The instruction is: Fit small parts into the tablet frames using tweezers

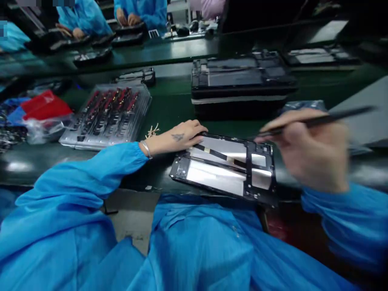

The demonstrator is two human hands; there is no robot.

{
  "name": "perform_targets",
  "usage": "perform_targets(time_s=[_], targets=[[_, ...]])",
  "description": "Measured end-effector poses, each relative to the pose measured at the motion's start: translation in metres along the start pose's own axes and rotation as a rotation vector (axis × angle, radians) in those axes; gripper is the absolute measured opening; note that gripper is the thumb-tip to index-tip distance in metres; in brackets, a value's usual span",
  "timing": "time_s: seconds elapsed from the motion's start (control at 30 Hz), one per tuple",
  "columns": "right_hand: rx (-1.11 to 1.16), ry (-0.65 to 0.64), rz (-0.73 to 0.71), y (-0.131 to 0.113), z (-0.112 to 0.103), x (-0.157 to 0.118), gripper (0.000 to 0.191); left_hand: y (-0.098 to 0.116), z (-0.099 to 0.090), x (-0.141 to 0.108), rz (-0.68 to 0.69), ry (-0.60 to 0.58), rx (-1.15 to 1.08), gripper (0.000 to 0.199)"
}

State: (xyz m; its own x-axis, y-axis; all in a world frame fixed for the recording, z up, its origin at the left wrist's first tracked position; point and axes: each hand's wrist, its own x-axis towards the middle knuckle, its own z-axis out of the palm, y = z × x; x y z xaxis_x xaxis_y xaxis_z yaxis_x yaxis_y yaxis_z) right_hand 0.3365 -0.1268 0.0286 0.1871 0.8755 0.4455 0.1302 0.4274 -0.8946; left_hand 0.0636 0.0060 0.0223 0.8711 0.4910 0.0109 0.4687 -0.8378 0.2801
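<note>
A black tablet frame [216,184] with silvery inner panels lies tilted at the front edge of the bench, a dark flex cable [220,155] running across it. My left hand [186,135] grips its upper left corner, fingers curled over the far edge. Over the frame's upper right corner is my right hand [315,149], blurred by motion. Its fingers are closed around a thin black pen-like tool [333,117], whose front end points at the frame's far edge. Blur hides the tool's exact kind and whether it touches the frame.
Behind the frame stands a stack of tablet frames [242,101]. Clear plastic trays [142,105] of small circuit boards sit to the left, beside a red packet [47,105] and plastic bags. A pale panel [363,109] is at right. Co-workers in blue sleeves [85,18] work across the bench.
</note>
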Motion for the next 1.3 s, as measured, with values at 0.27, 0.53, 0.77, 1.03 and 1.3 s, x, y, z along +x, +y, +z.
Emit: perform_targets(time_s=[0.27,0.53,0.77,1.03,1.3], targets=[[-0.263,-0.279,0.194,0.041,0.037,0.031,0.019,0.014,0.033,-0.046,-0.141,0.138,-0.098,0.039],[-0.526,-0.343,0.116,0.024,0.039,0.028,0.02,0.013,0.044,-0.048,-0.176,0.184,-0.08,0.037],[-0.526,-0.375,0.108,0.02,0.044,0.029,0.02,0.015,0.043,-0.048,-0.175,0.194,-0.088,0.035],[-0.5,-0.371,0.16,0.02,0.043,0.031,0.022,0.013,0.045,-0.048,-0.165,0.206,-0.083,0.037],[-0.523,-0.364,0.116,0.02,0.044,0.03,0.021,0.015,0.044,-0.048,-0.166,0.209,-0.083,0.036]])
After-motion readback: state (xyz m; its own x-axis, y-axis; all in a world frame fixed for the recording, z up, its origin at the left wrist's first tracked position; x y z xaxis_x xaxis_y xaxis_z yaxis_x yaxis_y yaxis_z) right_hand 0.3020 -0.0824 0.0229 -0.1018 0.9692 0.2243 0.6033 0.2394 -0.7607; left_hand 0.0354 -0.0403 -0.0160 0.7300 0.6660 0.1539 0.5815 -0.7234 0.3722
